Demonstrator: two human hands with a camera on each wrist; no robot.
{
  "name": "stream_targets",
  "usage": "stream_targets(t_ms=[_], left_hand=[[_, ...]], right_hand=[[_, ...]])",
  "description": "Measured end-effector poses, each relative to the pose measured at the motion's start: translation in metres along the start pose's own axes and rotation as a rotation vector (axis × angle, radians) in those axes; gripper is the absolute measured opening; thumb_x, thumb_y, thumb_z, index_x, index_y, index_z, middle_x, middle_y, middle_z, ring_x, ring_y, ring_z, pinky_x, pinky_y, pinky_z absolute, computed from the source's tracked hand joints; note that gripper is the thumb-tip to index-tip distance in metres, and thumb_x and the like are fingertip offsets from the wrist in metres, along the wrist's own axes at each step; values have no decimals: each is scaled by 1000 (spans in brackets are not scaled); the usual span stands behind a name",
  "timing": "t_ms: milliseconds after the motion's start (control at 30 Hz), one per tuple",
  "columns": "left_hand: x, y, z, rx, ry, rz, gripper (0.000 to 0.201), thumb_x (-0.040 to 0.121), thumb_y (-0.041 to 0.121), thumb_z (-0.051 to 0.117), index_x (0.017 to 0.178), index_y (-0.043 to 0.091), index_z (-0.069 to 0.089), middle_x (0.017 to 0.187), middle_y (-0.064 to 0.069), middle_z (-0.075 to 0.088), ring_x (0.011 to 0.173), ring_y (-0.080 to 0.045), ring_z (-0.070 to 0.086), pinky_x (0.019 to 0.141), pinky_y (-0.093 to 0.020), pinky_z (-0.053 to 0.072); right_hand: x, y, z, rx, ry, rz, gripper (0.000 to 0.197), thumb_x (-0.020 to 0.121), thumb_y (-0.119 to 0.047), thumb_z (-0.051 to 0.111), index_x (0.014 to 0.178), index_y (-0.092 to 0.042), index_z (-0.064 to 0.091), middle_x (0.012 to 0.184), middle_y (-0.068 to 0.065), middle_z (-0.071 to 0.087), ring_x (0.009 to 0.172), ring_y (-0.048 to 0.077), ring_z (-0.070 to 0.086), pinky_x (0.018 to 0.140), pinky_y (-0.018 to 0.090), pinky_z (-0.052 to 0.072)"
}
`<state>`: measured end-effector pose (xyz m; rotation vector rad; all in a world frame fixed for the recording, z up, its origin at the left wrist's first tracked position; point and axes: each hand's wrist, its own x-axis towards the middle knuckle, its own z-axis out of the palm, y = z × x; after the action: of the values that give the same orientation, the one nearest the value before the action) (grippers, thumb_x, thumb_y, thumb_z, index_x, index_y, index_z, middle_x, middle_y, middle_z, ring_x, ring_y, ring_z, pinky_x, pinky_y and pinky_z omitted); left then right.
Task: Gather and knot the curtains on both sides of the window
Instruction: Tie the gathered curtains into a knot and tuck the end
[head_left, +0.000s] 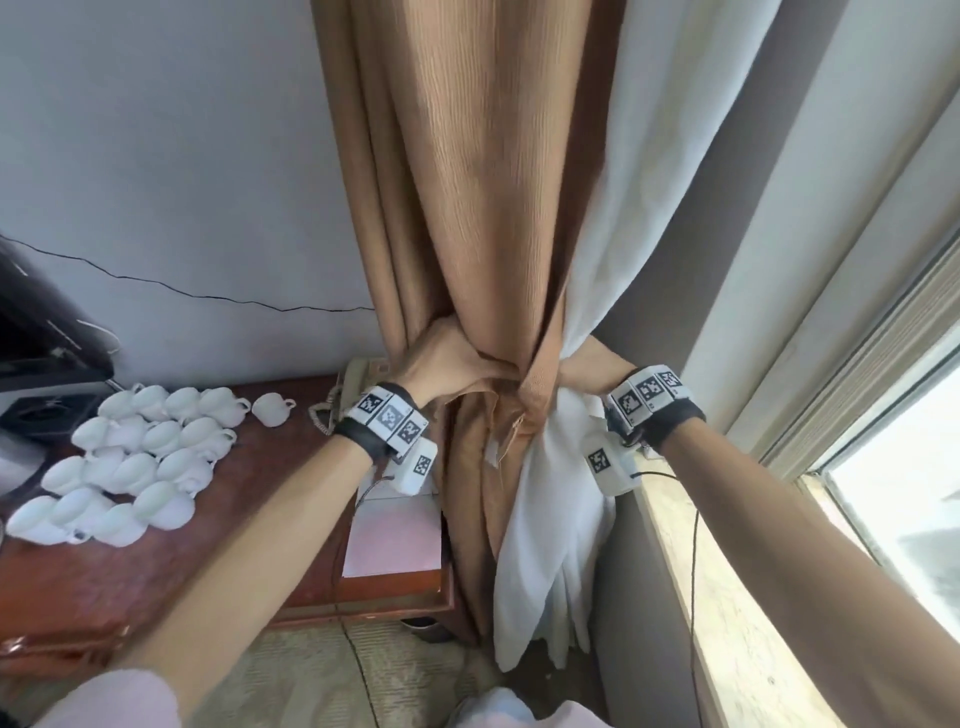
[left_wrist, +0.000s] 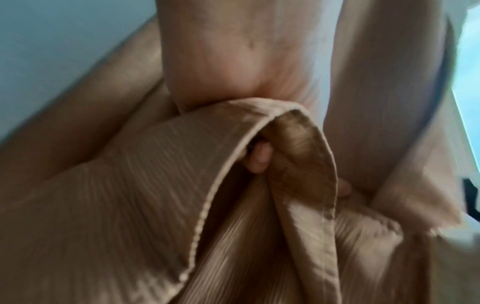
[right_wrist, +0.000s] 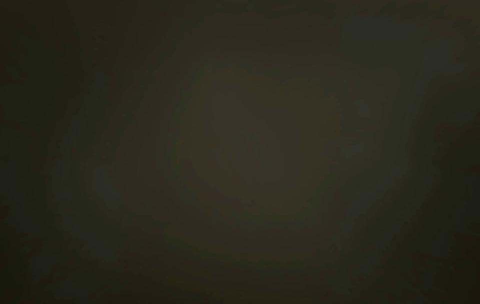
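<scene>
- Curtains: tan curtain (head_left: 467, 197) and white sheer (head_left: 613, 218) hang together at the window's left side, pinched into one waist just above the desk corner, loose tails dropping to the floor.
- Left hand (head_left: 441, 358) grips the tan bundle at the waist; the left wrist view shows fingertips (left_wrist: 259, 158) curled into a hemmed fold of tan cloth (left_wrist: 130, 205).
- Right hand (head_left: 592, 371) reaches round the far side of the bundle, fingers hidden behind the sheer; can't tell whether it clasps cloth or just presses. Right wrist view is dark, no help.
- Step in hand, by my read: cinching the gathered bundle and starting the wrap for the knot. No finished knot visible.
- To do it well: keep both layers in the same grip so the sheer doesn't slip out; hold the waist firm with the left while the right brings a tail round; pull snug, not hard, to spare the rail above.
- Sheer looks slippery and bulkier below the waist; likely to sag out of the knot.
- Around: wooden desk (head_left: 156, 582) to the left, with a cluster of white cups (head_left: 130, 457) on it, well apart from the hands; telephone (head_left: 358, 384) just behind the left wrist, notepad (head_left: 392, 540) below it.
- Windowsill (head_left: 727, 597) runs under the right forearm, a thin black cable (head_left: 693, 545) trailing from the wrist unit.
- In the way: desk corner crowds the tails; cable could snag.
</scene>
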<state>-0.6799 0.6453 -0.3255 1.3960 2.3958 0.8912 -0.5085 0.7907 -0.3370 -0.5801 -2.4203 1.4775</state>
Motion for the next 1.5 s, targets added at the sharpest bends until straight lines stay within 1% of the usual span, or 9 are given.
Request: stream_targets(t_ms=[100, 200, 467, 633, 833, 1067, 1233, 1367, 1500], left_hand=[[7, 7, 6, -18, -15, 36, 53, 56, 74, 73, 69, 23, 63, 66, 16, 68, 71, 1, 66, 63, -31, 54], [6, 16, 11, 4, -53, 99, 35, 74, 48, 66, 54, 27, 46, 49, 19, 50, 54, 7, 50, 58, -28, 40], [5, 2, 23, 42, -133, 201, 23, 90, 25, 65, 101, 5, 68, 104, -16, 73, 102, -34, 69, 89, -48, 58], [-14, -11, 6, 130, -183, 175, 53, 83, 44, 73, 127, 31, 45, 84, 4, 72, 85, -23, 74, 79, -45, 61], [-53, -51, -54, 254, -199, 174, 48, 70, 69, 82, 85, 28, 63, 57, 7, 54, 53, -7, 44, 56, -24, 38], [-61, -100, -68, 252, 131, 139, 28, 84, 47, 78, 84, 19, 73, 82, 7, 57, 86, -17, 51, 90, -48, 47], [-19, -68, -41, -71, 302, -115, 53, 61, 42, 96, 90, 14, 61, 103, 1, 53, 90, -15, 59, 78, -28, 52], [10, -34, -18, -358, 30, -6, 67, 78, 4, 87, 132, 7, 48, 112, 2, 65, 101, -6, 69, 73, -13, 53], [17, -21, -2, -369, -52, 84, 46, 87, -8, 74, 126, 7, 55, 103, 15, 67, 87, 21, 65, 75, -4, 48]], right_hand=[[-15, 0, -3, 119, -216, 19, 15, 71, -1, 85, 81, -1, 73, 83, 18, 73, 83, 22, 67, 75, 38, 52], [-29, -13, -3, 165, -293, -51, 10, 84, 0, 84, 88, 1, 75, 83, 8, 72, 79, 14, 67, 68, 25, 53], [-29, -32, 15, 363, 317, 153, 39, 80, -9, 91, 95, -25, 58, 93, -11, 68, 81, -2, 64, 69, 6, 54], [-26, -36, 16, 469, 379, 232, 42, 82, -14, 89, 95, -32, 53, 95, -18, 63, 86, -1, 60, 64, 12, 42], [-25, -37, 8, 569, 396, 280, 57, 86, -18, 86, 121, -27, 42, 94, -22, 51, 79, -6, 44, 79, 29, 38], [-15, -30, 17, 577, 360, 241, 53, 76, -17, 93, 120, -19, 63, 101, -7, 76, 90, 9, 73, 71, 22, 52], [-9, -30, 25, 551, 206, 214, 83, 53, -30, 100, 128, -11, 68, 114, 5, 80, 107, 23, 77, 102, 46, 57], [-13, -25, 20, 540, 100, 236, 71, 63, -15, 96, 128, -3, 69, 117, 12, 79, 111, 29, 76, 105, 46, 56], [-24, -16, 14, 550, 179, 242, 52, 77, -9, 89, 125, -4, 70, 114, 12, 80, 108, 26, 77, 93, 37, 61]])
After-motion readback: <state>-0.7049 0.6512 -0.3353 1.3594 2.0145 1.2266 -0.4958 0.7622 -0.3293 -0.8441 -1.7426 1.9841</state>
